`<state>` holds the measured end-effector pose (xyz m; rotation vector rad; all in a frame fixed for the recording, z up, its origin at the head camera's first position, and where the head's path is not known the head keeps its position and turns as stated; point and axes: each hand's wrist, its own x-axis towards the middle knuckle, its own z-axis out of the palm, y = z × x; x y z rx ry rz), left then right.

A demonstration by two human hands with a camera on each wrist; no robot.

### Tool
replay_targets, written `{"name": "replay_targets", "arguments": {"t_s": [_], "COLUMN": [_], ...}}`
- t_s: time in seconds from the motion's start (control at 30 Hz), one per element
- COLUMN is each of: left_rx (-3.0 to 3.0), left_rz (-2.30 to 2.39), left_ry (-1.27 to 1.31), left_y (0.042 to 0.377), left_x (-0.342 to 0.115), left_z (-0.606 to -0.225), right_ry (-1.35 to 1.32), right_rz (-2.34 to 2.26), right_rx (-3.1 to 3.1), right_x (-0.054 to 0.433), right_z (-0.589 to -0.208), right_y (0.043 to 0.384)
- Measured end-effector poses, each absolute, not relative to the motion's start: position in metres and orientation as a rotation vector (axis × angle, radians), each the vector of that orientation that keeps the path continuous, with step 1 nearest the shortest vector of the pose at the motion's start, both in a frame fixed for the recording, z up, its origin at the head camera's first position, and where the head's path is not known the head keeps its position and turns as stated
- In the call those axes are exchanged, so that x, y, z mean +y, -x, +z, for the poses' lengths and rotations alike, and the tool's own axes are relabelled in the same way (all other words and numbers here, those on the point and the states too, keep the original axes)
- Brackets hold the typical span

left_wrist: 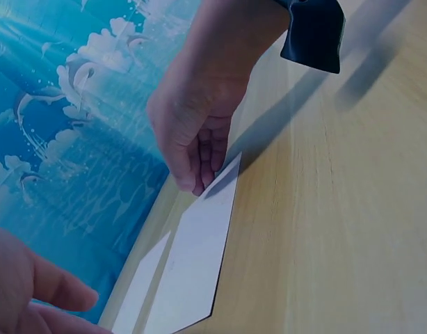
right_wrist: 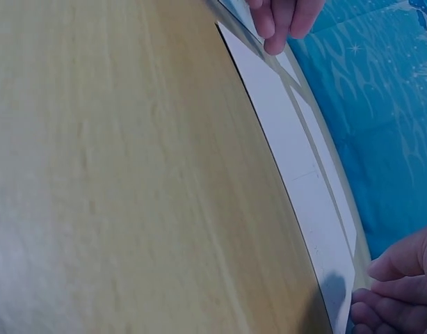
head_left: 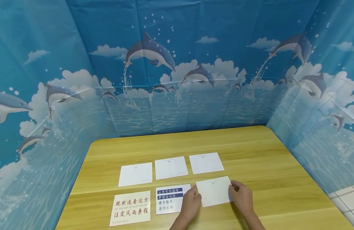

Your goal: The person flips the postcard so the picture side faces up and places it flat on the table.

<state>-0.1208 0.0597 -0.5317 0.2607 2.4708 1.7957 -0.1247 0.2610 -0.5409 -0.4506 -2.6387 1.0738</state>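
A blank-looking white card [head_left: 213, 191] with a small printed mark near its top lies between my two hands. By its left edge is my left hand [head_left: 191, 204], fingertips close to the edge; in the left wrist view its thumb and fingers [left_wrist: 64, 282] are spread apart. My right hand [head_left: 242, 198] is at the right edge, its fingertips touching the card there. A card with blue bands and Chinese lettering [head_left: 168, 201] sits left of my left hand, which covers part of it. Beside that lies a cream card with red lettering [head_left: 131, 209].
Three white cards form a row behind: a left one [head_left: 135, 174], a middle one [head_left: 171, 167] and a right one [head_left: 206, 163]. The wooden table [head_left: 280, 179] reaches a blue dolphin-print curtain [head_left: 177, 105]. White floor tiles [head_left: 346, 199] show at right.
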Motion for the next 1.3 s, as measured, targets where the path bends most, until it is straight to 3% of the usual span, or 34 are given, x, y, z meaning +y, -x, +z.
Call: {"name": "replay_targets", "arguments": {"t_s": [0.27,0.83,1.3], "left_rx": [2.569,2.411,2.867], "left_rz": [1.68,1.961,1.837], "left_ry": [-0.431,-0.068,-0.164], "left_y": [0.114,0.123,0.129], "left_x": [0.061,0.063,0.075], "left_z": [-0.528,-0.541,-0.558], "right_ry": [0.479,0.496,0.516], "right_rz": [1.093,1.052,1.066], "right_rx": [-2.62,-2.589,-2.561], "right_x": [0.26,0.255,0.255], "right_z": [-0.543,-0.547,-0.548], "right_y": [0.125,0.125,0.124]}}
